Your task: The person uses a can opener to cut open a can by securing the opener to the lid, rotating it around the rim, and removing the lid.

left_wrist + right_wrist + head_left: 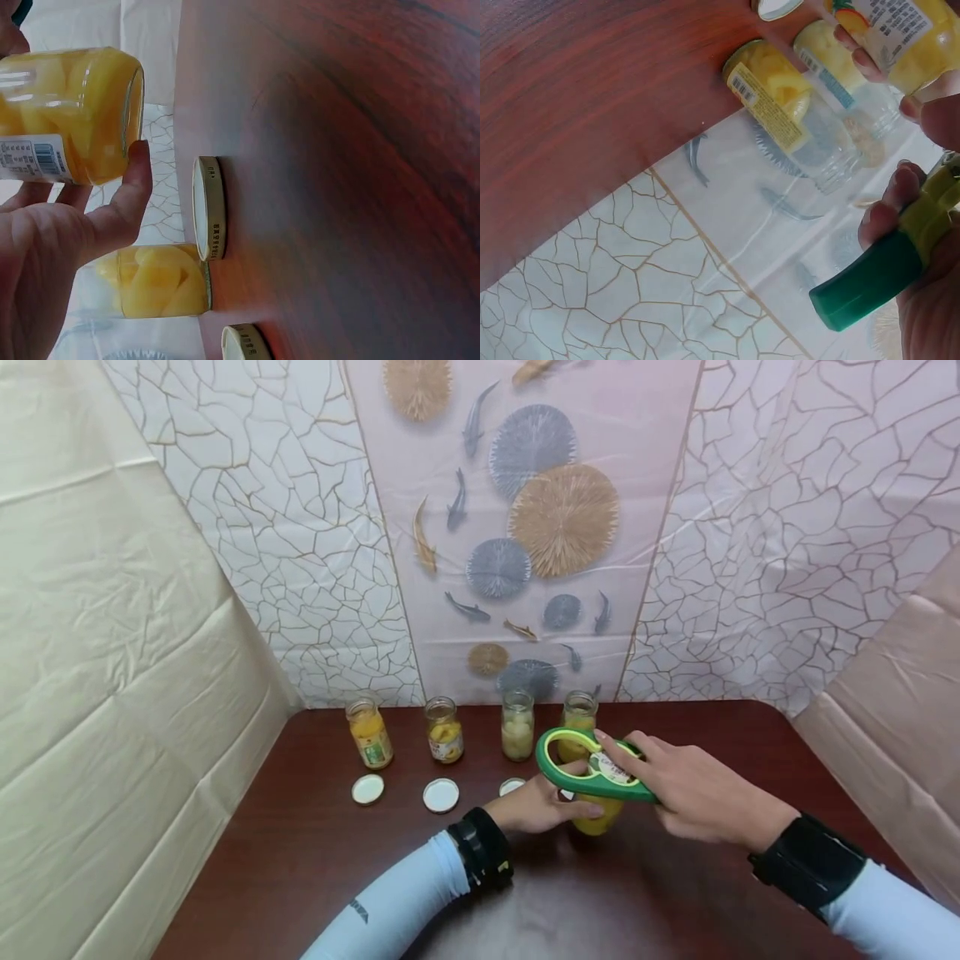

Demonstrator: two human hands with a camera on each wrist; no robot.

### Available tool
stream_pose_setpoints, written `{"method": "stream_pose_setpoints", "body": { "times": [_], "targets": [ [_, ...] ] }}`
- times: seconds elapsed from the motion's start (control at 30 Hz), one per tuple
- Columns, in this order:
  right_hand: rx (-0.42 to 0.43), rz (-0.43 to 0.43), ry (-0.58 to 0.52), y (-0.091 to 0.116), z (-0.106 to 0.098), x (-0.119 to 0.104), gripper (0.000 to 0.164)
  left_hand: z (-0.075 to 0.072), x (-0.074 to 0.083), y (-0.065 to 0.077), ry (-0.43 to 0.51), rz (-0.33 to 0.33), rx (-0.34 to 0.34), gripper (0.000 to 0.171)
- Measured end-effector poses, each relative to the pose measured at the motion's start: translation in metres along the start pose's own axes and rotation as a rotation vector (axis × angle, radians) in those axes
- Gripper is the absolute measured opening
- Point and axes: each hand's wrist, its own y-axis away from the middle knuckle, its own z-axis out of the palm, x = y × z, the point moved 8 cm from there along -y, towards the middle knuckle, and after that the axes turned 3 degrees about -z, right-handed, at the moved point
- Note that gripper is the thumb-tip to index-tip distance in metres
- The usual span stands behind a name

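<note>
A glass jar of yellow fruit pieces (75,112) is in my left hand (536,806), whose fingers and thumb wrap its side. One fingertip lies by the jar's base in the left wrist view. My right hand (697,789) grips a green jar opener (577,784) with lime-lined rings of different sizes. The opener lies flat over the top of the held jar and hides its lid in the head view. In the right wrist view, the green end of its handle (870,281) sticks out past my fingers.
Along the table's back stand several uncapped jars: an orange-filled jar (371,739), a yellow fruit jar (444,735), a pale fruit jar (517,727) and another yellow jar (580,714). White lids (441,795) lie in front of them. A patterned cloth (495,568) hangs behind.
</note>
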Motion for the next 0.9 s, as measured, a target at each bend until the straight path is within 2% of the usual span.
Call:
{"method": "stream_pose_setpoints", "body": {
  "times": [0.2,0.4,0.57,0.73,0.9],
  "targets": [
    [0.015,0.008,0.001,0.0,0.0,0.002,0.095,0.001,0.001,-0.001,0.09,0.01,-0.02,0.048],
    [0.039,0.025,-0.025,0.003,-0.001,0.009,0.097,0.003,0.002,-0.001,0.051,0.044,0.021,0.053],
    [0.057,0.13,-0.057,0.011,-0.007,0.034,0.107,0.005,0.005,0.004,0.087,0.073,0.029,0.058],
    [0.115,0.239,-0.023,0.027,-0.016,0.06,0.11,0.006,0.01,0.009,0.12,0.098,0.037,0.056],
    [0.146,0.271,-0.006,0.034,-0.019,0.071,0.107,0.005,0.01,0.009,0.082,0.092,0.1,0.053]
  ]
}}
